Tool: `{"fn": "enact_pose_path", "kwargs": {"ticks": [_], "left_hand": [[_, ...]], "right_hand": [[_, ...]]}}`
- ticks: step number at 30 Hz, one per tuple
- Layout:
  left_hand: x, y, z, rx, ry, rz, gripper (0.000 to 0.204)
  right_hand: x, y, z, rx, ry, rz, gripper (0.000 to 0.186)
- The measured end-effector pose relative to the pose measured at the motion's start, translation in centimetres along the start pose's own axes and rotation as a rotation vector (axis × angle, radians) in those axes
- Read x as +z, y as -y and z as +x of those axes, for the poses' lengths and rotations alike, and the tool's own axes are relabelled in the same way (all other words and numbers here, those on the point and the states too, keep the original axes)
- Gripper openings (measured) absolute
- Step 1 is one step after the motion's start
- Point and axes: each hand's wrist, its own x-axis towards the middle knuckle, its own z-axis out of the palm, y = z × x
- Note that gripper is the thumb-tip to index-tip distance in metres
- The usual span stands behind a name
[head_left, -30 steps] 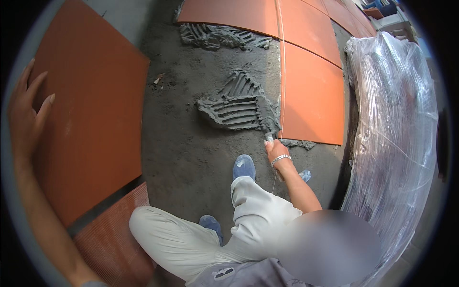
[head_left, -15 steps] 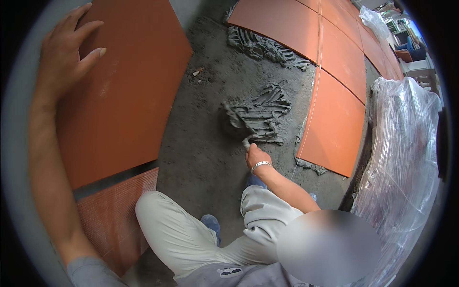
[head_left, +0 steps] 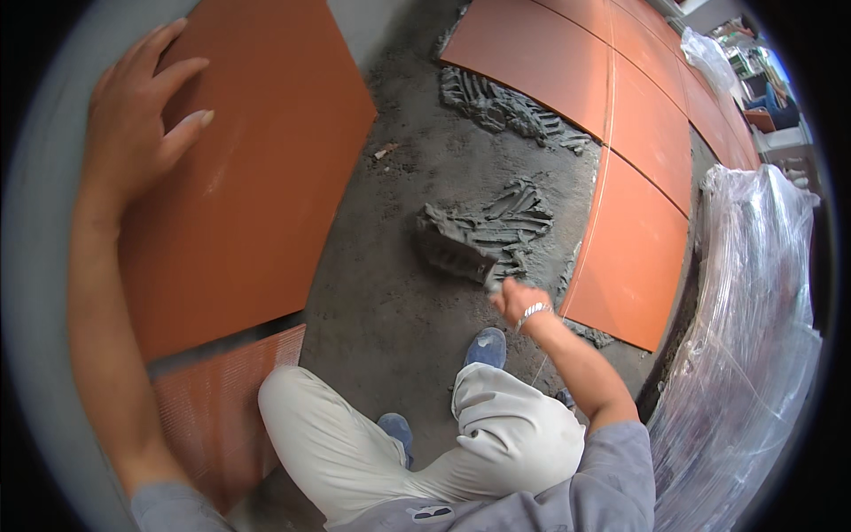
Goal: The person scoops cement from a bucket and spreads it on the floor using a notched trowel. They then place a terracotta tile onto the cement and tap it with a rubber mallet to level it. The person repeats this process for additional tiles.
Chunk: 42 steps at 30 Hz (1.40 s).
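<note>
My right hand (head_left: 519, 300) is closed round the handle of a trowel (head_left: 459, 255), whose mortar-smeared blade is tilted over the grey floor. Ridged wet mortar (head_left: 510, 217) lies just beyond the blade. On the left, a large terracotta tile (head_left: 253, 177) leans or stands at a slant. My left hand (head_left: 142, 115) rests along its outer left edge, fingers and thumb spread over the face. What supports the tile underneath is hidden.
Laid terracotta tiles (head_left: 634, 253) run along the right, crossed by a thin string. More ridged mortar (head_left: 501, 102) borders their far left edge. A plastic-wrapped stack (head_left: 753, 337) stands at the right. Beside my knee is another tile (head_left: 230, 390) with a textured face.
The trowel and my right hand have moved slightly rightward, and more of the blade now shows. My left hand stays on the tile. The whole view has shifted a little.
</note>
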Motion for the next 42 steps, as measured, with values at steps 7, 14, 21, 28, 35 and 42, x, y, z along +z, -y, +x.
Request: {"fn": "enact_pose_path", "kwargs": {"ticks": [7, 14, 21, 28, 35, 42], "left_hand": [[-0.2, -0.1, 0.2, 0.001, 0.017, 0.018, 0.047], [-0.3, -0.3, 0.2, -0.030, 0.027, 0.033, 0.050], [-1.4, -1.1, 0.6, -0.071, 0.075, -0.031, 0.051], [-1.7, -1.7, 0.8, -0.109, 0.104, -0.041, 0.054], [-2.5, -2.2, 1.4, -0.144, 0.159, -0.052, 0.058], [-2.9, -2.4, 1.8, -0.154, 0.159, -0.121, 0.057]], "right_hand": [[-6.7, -4.8, 8.5, 0.302, -0.292, 0.221, 0.049], [-4.5, -5.4, 7.4, 0.507, -0.371, 0.430, 0.046], [-1.0, 1.9, 8.0, 0.138, -0.178, 0.203, 0.041], [-12.3, -5.3, 14.6, 0.426, -0.438, 0.315, 0.041], [-14.2, 3.0, 21.7, 0.344, -0.322, 0.302, 0.033], [-16.3, 4.4, 18.5, 0.205, -0.385, 0.229, 0.036]]}}
